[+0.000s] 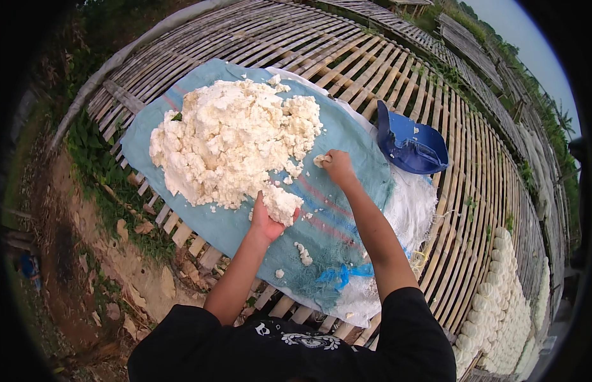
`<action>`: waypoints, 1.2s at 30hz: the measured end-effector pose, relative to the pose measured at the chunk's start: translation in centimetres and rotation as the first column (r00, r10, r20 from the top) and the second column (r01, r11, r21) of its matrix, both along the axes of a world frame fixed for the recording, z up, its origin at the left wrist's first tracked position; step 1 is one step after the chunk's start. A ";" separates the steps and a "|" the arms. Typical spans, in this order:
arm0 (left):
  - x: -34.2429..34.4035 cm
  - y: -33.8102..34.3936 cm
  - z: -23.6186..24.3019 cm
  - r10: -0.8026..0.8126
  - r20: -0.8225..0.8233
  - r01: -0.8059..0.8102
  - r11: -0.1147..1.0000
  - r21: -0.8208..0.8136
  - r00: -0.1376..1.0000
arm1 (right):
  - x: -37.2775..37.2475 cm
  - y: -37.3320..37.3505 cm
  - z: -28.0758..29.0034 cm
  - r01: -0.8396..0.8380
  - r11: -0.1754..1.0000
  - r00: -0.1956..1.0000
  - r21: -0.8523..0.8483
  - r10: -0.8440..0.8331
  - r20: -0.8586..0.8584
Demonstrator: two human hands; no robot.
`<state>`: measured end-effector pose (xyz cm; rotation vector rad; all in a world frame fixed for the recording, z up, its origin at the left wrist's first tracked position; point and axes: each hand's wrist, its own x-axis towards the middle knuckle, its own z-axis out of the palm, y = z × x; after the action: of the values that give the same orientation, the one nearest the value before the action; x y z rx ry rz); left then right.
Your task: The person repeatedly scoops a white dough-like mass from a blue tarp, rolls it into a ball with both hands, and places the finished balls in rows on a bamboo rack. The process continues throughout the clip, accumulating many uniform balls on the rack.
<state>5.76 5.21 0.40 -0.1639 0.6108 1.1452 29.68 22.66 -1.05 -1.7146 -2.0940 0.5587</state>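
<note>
The left hand [264,223] cups a white crumbly lump [282,206] by a big white crumbly pile [229,140] on blue-green cloth [371,175] over a brown bamboo bench [480,178]; the right hand [339,169] seems to pinch a small white bit [319,160], a dark-blue plastic scoop [415,145] nearby

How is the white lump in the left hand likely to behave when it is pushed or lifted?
The white lump would probably crumble rather than bend, since its surface is rough and loose crumbs lie on the cloth. It may be soft and sticky, as the big pile clumps together. Rolling seems unlikely, given its uneven shape.
</note>
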 end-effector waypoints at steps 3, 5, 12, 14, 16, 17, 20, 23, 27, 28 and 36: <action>0.4 0.1 0.5 -0.015 0.017 0.014 1.000 0.017 1.000 | 0.4 -0.6 0.4 0.094 0.980 0.951 -0.176 -0.140 -0.276; 0.5 0.2 1.0 -0.032 -0.019 0.032 0.999 0.016 0.999 | 0.2 -1.3 1.0 0.072 0.868 0.771 -0.492 -0.361 -0.524; 2.2 0.6 2.0 -0.062 -0.164 0.086 0.985 0.146 0.984 | -5.2 -10.9 5.7 -0.022 0.999 0.645 -0.025 -0.005 -0.764; 3.5 0.7 2.0 -0.064 -0.134 0.086 0.982 0.167 0.989 | -6.8 -14.5 6.7 -0.096 0.950 0.831 0.298 0.241 -0.501; 4.9 0.4 2.3 -0.048 -0.231 0.092 0.978 0.187 0.972 | -7.7 -16.2 7.7 -0.105 0.903 0.880 0.417 0.280 -0.383; 5.6 0.1 2.5 -0.014 -0.328 0.090 0.972 0.218 0.945 | -7.9 -16.6 8.1 -0.038 0.937 0.889 0.348 0.190 -0.416; 7.0 -0.4 3.6 0.073 -0.305 0.034 0.943 0.331 0.949 | -7.6 -16.8 8.9 0.096 0.988 0.879 0.120 -0.028 -0.475; 6.9 -0.4 4.7 0.076 -0.159 -0.039 0.974 0.224 0.984 | -7.0 -17.2 9.1 0.064 0.998 0.868 0.031 -0.040 -0.495; 6.4 -0.2 5.1 -0.057 -0.127 0.067 0.995 0.075 0.990 | -6.8 -18.5 8.3 0.057 0.951 0.877 0.303 0.097 -0.471; 6.5 -0.3 5.0 -0.017 -0.200 0.052 0.983 0.174 0.980 | -6.8 -18.7 8.1 0.119 0.927 0.862 0.356 0.082 -0.500; 9.0 -1.1 5.1 0.258 -0.630 0.121 0.862 0.493 0.732 | -6.9 -20.3 7.0 0.373 0.918 0.444 -0.135 -0.304 -0.843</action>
<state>14.81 4.10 5.46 0.7432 0.9277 1.4063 22.77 2.36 5.92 -1.3123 -0.9930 0.9388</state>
